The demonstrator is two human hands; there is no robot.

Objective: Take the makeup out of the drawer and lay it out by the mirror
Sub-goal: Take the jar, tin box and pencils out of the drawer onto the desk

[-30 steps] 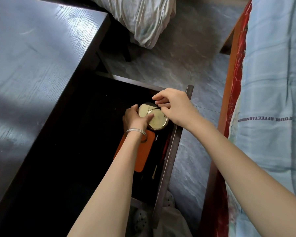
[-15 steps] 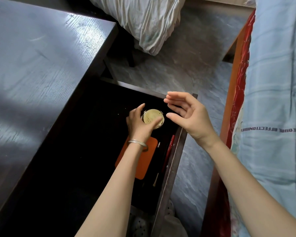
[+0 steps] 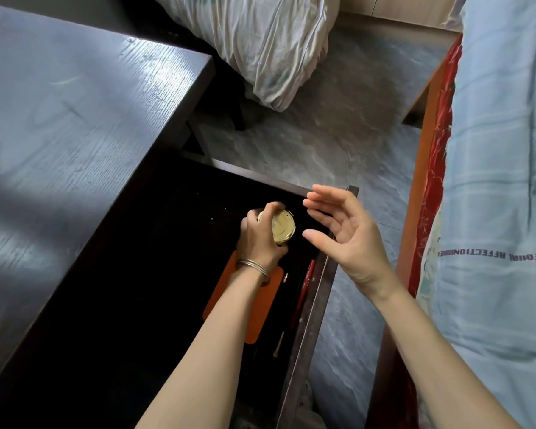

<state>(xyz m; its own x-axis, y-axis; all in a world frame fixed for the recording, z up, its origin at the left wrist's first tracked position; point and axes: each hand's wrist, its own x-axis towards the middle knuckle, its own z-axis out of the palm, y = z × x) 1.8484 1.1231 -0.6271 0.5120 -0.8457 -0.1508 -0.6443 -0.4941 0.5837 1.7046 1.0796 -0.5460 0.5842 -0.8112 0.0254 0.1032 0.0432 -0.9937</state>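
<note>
1. Gold compact, round and flat with a shiny lid bearing small marks too fine to read, sits in the left hand, whose fingers and thumb curl round its edge. It is held over the open drawer, near the drawer's far right corner.
2. A silver bangle rings the left wrist.
3. Right hand hovers just beside the compact, fingers straight and relaxed, holding nothing and not touching it.
4. Inside the dark drawer, under the left wrist, lies an orange flat case; a red slim item and a pale stick lie along the right wall.
5. Left of the drawer spreads the dark wood-grain desk top.
6. Grey mottled floor lies beyond, with a white crumpled cloth hanging at the top.
7. At the right, a pale blue blanket covers a bed with an orange wooden frame.
</note>
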